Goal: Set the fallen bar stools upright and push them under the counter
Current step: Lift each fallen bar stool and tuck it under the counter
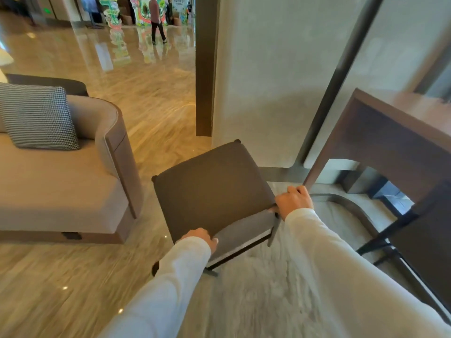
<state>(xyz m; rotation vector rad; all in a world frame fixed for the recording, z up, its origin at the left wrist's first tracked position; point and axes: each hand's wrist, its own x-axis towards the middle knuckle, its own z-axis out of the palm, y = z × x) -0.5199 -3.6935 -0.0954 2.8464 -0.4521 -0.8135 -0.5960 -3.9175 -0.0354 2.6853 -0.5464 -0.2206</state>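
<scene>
Beside the counter (380, 142) | bar stool (212, 189) stood upright on the floor, not yet under it | left hand (201, 240) and right hand (294, 201) each gripped a near seat corner, fingers curled over the edge, likely to steer the push.

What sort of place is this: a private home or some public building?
Most likely a hotel or mall lobby, not a home. It has a wide polished stone floor, a lounge sofa, bright standing displays in the far hall, and a wooden counter near the bar stool.
</scene>
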